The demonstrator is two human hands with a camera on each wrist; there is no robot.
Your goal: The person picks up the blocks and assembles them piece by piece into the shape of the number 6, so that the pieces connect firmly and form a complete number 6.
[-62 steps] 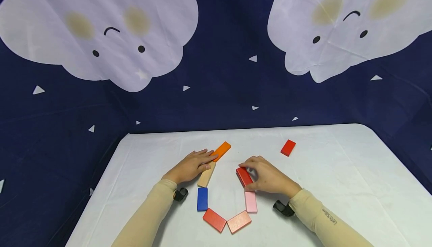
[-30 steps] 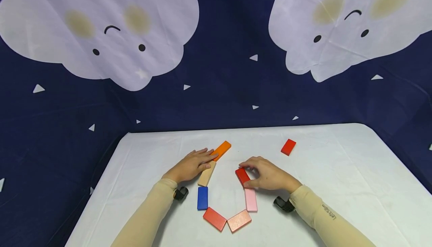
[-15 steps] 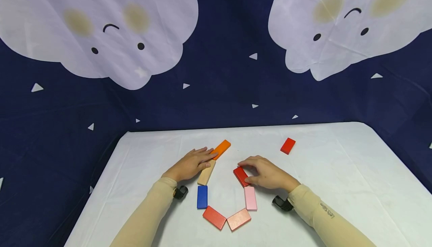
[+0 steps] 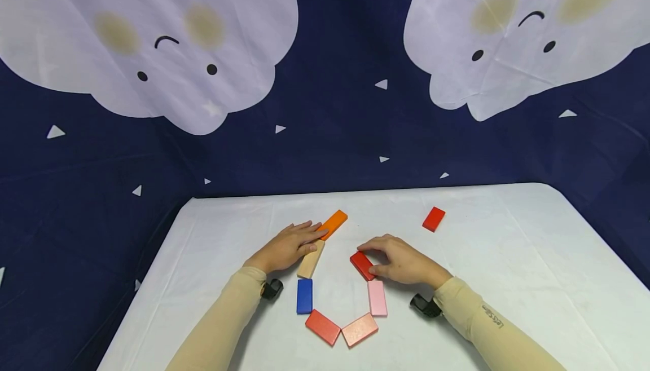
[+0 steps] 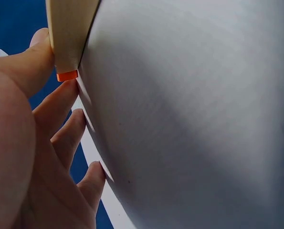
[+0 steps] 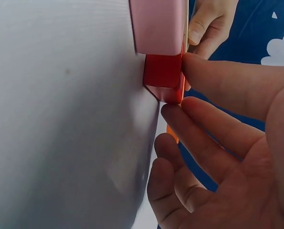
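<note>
My left hand (image 4: 286, 248) lies with extended fingers over the joint between an orange block (image 4: 335, 222) and a natural wood block (image 4: 311, 261). Its thumb touches the wood block in the left wrist view. With thumb and fingertips, my right hand (image 4: 403, 259) holds a red block (image 4: 361, 265) at its ends, flat on the table. In the right wrist view that red block (image 6: 163, 71) sits against the end of the pink block (image 6: 158, 26). The blocks curve round in a U, with a gap at the far side between the orange and red ones.
A blue block (image 4: 304, 296), a coral-red block (image 4: 323, 327) and a salmon block (image 4: 360, 330) form the near part of the curve. Another red block (image 4: 434, 219) lies apart at the far right of the white table (image 4: 508, 258). A dark blue cloth (image 4: 335, 49) with clouds hangs behind.
The far end of the held red block has swung left, so it slants more toward the orange block. My right hand shifted slightly with it. My left hand stays in place.
</note>
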